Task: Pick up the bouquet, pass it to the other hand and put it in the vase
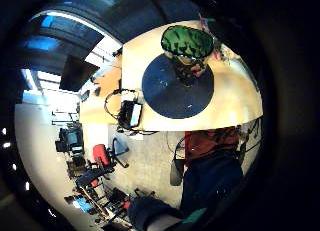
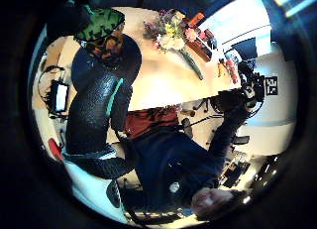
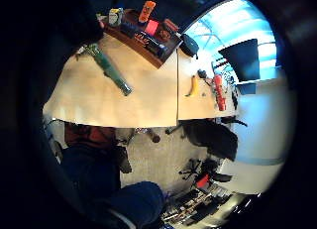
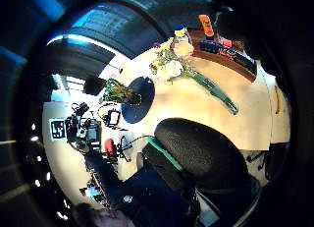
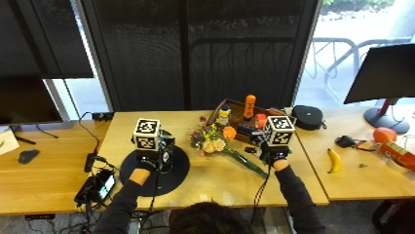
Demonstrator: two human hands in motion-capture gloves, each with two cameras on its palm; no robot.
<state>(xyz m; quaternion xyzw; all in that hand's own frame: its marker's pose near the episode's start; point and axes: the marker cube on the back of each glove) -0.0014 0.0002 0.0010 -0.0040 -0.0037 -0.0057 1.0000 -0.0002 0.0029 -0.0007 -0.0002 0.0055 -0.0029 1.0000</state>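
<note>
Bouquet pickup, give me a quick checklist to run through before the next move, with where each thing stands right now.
1. Bouquet lies on the table, not yet picked up: ok.
2. Its green stem is bare and reachable beside the right hand: ok.
3. Right hand holds nothing: ok; whether its fingers are open: cannot tell.
4. Vase stands upright on the dark round mat: ok.
5. Left hand is over the mat by the vase; whether it touches the vase: cannot tell.

A wooden table (image 5: 207,183) carries a bouquet (image 5: 217,141), round black mat (image 5: 178,170), tray (image 5: 228,108) and banana (image 5: 334,161)
</note>
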